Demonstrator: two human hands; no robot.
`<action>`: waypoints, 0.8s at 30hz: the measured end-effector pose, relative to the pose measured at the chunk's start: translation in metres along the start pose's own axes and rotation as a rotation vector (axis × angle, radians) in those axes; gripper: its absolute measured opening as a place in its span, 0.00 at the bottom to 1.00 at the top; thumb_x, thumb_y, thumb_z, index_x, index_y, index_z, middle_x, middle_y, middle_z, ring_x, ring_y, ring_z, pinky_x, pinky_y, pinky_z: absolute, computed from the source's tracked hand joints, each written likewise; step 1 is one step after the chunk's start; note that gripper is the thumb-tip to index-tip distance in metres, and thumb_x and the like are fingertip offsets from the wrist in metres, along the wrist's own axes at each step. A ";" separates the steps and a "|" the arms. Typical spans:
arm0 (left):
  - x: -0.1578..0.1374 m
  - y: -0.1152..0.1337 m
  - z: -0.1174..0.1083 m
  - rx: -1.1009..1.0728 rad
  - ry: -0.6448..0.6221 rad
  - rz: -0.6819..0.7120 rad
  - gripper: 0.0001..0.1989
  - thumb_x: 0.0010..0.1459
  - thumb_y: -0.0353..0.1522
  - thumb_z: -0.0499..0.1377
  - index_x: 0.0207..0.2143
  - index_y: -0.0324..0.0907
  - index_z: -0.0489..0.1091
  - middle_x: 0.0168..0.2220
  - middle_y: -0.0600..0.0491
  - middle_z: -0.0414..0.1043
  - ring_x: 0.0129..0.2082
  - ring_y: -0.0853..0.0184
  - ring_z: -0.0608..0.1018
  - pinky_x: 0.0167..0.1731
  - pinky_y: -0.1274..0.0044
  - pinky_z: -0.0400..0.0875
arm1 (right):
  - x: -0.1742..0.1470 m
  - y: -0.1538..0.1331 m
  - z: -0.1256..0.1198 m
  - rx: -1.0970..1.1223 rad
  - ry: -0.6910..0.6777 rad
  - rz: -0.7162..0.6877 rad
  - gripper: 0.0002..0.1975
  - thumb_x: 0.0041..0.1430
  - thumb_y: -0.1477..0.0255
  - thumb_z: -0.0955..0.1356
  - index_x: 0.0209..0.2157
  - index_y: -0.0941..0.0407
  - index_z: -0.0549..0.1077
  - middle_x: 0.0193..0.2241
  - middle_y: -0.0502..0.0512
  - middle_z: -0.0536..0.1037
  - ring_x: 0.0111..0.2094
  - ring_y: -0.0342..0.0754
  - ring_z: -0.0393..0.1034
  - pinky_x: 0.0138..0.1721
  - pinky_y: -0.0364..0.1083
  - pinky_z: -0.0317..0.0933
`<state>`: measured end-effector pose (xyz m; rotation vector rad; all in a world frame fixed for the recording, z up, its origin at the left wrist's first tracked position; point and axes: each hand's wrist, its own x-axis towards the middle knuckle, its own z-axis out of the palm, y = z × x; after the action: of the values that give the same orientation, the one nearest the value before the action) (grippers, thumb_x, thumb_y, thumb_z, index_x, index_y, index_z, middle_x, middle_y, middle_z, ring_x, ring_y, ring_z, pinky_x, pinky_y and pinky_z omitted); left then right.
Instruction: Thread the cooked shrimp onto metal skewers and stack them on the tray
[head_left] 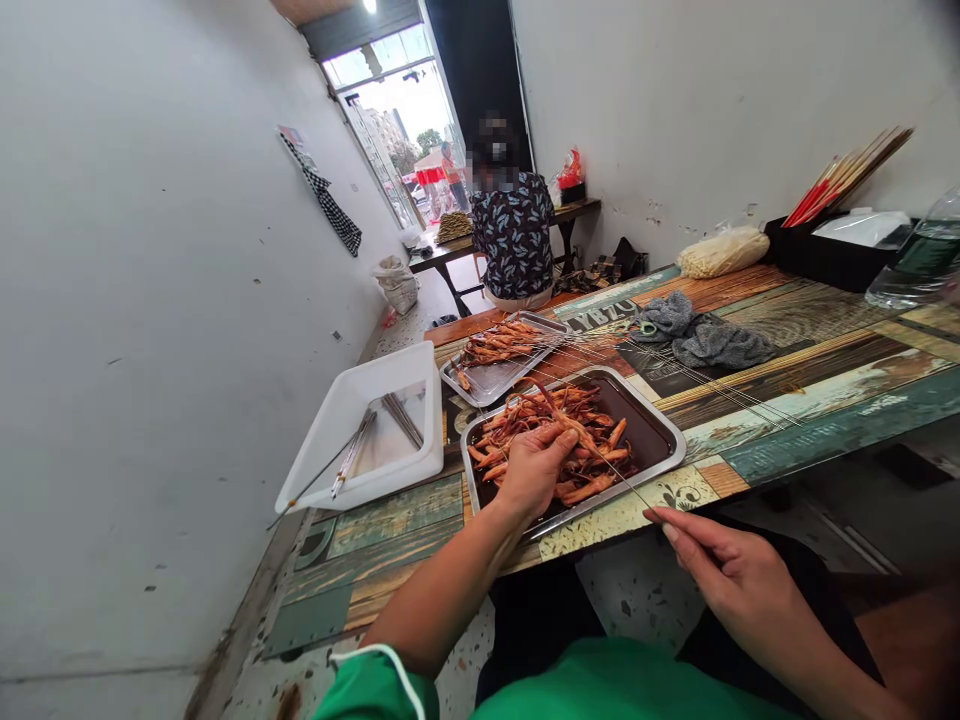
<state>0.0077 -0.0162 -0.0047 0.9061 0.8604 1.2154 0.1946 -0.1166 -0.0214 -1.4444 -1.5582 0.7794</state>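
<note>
My left hand [536,465] is closed on a strip of reddish-brown meat [586,432], pinching it between thumb and fingers above the near metal tray [679,447]. A thin metal skewer [632,486] runs from that meat down to my right hand [724,555], whose thumb and fingers grip its lower end past the tray's front rim. How far the skewer passes into the meat is hidden by my left fingers. More marinated meat pieces [589,490] lie in dark liquid in the tray.
Behind stands a second tray [480,392] with skewered meat [504,342]. A white tub [315,450] at left holds metal skewers [401,418]. Bare skewers [739,398] and a grey cloth [720,340] lie at right. A person [514,235] sits facing away at another table.
</note>
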 end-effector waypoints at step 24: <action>0.002 0.001 -0.002 0.010 -0.014 -0.053 0.14 0.38 0.36 0.69 0.24 0.35 0.73 0.24 0.54 0.72 0.23 0.74 0.74 0.28 0.80 0.70 | 0.015 0.013 0.008 1.027 -0.418 0.619 0.16 0.52 0.64 0.69 0.40 0.58 0.71 0.12 0.37 0.55 0.08 0.30 0.38 0.08 0.34 0.36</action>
<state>0.0054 -0.0138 -0.0048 0.8934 0.8749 1.1586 0.1940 -0.0993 -0.0340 -0.9586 -0.6757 1.9802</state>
